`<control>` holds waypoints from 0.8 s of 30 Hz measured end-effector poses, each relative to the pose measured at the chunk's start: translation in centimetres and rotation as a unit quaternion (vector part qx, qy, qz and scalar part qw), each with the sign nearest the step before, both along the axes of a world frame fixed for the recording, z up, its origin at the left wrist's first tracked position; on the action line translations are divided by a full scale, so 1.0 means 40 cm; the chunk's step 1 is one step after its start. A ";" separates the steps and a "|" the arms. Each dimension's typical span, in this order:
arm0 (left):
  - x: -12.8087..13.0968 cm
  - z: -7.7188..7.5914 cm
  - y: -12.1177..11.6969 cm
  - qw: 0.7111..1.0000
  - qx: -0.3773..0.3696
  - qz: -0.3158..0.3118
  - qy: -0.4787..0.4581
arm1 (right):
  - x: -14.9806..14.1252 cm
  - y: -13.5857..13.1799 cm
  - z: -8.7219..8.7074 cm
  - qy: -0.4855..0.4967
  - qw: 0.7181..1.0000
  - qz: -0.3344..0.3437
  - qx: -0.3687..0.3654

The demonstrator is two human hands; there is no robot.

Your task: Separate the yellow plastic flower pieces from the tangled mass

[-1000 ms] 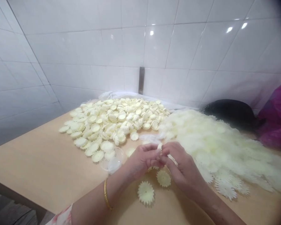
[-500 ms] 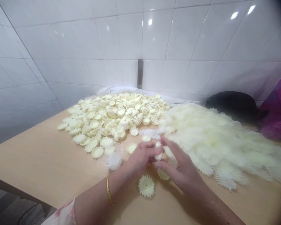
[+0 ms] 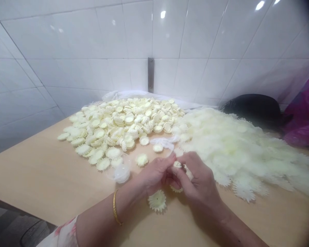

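Both hands meet over the middle of the table, fingers bent around a small cream scalloped flower piece point(image 3: 177, 164). My left hand point(image 3: 158, 173) pinches it from the left, and my right hand point(image 3: 198, 178) closes on it from the right; the fingers cover most of it. Just below my left hand lies a flat cream flower disc point(image 3: 157, 201) with a tiny dark hole in its centre. Another disc point(image 3: 176, 188) is partly hidden under the hands. To the left sits a loose cupped flower piece point(image 3: 141, 160), and beyond the hands lies one more point(image 3: 158, 148).
A heap of cupped cream flower pieces point(image 3: 128, 118) covers the table's back left. At the right spreads a pile of flat pale discs point(image 3: 234, 147). A clear round container point(image 3: 122, 173) stands by my left forearm. A dark object point(image 3: 252, 109) and a magenta bag point(image 3: 302, 113) sit back right.
My right hand's fingers have curled in closer around the flower piece, which is now more covered. The whole view has shifted slightly, so the table things appear higher and further left.
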State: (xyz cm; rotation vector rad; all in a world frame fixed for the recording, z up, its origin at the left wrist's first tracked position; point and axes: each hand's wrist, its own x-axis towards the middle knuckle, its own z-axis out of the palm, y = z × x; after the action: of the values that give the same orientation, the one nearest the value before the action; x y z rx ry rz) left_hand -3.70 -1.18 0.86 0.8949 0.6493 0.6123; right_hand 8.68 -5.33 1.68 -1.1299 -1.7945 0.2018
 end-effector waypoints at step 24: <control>-0.012 -0.001 -0.004 0.930 0.294 0.131 0.179 | 0.065 0.022 0.002 0.120 0.958 0.090 -0.245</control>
State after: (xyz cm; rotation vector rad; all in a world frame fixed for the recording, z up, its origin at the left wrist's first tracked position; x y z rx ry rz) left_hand -4.20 -1.34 0.81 1.5181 0.9457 0.9202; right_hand 11.27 -4.43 1.77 -1.2127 -1.6684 0.8956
